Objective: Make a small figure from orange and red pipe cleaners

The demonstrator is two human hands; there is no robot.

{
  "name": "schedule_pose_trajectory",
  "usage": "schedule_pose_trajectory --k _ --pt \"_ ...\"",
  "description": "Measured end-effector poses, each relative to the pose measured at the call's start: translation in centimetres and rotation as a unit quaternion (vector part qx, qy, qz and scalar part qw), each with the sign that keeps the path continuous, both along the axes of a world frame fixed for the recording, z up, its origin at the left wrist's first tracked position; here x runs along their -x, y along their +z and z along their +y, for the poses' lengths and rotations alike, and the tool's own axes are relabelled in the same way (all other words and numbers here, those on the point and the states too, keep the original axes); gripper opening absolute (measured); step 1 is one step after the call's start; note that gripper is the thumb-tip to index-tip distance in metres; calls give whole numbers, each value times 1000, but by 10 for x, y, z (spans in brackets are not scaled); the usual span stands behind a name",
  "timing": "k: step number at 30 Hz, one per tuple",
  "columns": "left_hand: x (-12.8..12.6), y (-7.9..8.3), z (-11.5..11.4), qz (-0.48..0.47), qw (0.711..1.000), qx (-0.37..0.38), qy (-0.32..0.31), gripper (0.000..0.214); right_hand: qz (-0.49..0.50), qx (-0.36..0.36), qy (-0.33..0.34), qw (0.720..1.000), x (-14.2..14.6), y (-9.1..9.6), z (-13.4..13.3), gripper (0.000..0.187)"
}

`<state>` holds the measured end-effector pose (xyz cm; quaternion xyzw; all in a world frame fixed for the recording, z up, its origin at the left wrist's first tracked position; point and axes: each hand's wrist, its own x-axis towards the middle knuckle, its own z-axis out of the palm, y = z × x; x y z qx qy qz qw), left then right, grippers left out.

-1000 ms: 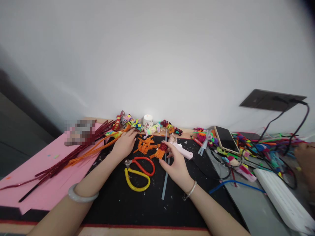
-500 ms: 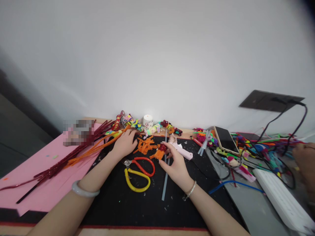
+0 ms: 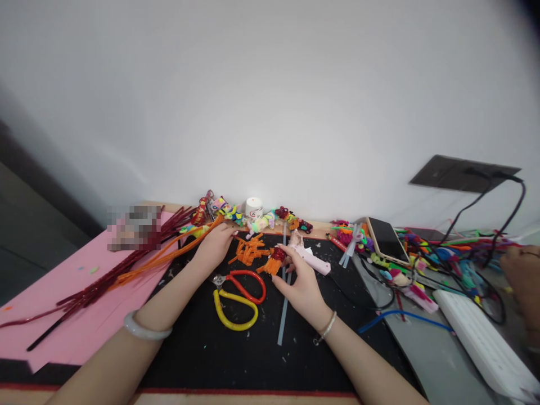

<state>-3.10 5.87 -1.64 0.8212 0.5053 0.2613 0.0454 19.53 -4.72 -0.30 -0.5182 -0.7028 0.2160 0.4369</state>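
My left hand lies on the black mat, fingers curled down beside a pile of short orange pipe-cleaner pieces. What its fingertips hold, if anything, is hidden. My right hand pinches a small red and orange pipe-cleaner figure against the mat. Scissors with red and yellow handles lie between my two forearms. A clear glue stick lies under my right hand.
Long red and orange pipe cleaners lie on pink paper at the left. Small craft figures line the wall. At the right are a phone, tangled cables, a white power strip and another person's hand.
My left hand has shifted slightly toward the orange pieces. My right hand stays on the small figure.
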Motion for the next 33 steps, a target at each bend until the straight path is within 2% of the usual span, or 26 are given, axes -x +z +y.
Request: schedule_pose_trajectory --k 3,7,11,16,20,25,33 --pt "-4 8 -10 -8 999 -17 -28 31 0 1 0 1000 0 0 0 57" --pt "-15 19 -29 20 988 -46 -145 29 0 -1 11 1000 -1 1 0 58" --pt "-25 21 -43 19 983 -57 -173 30 9 -2 58 998 0 5 -4 60" --pt "-35 16 -54 -89 976 38 -193 26 62 -9 151 987 3 9 -11 64" --pt "-43 16 -61 -195 952 148 -183 22 88 -5 186 979 5 10 -13 67" --pt "-46 21 -63 -212 946 179 -167 17 100 15 204 974 7 9 -15 69" --pt "-43 18 -63 -216 928 228 -200 38 120 39 223 967 8 11 -17 69"
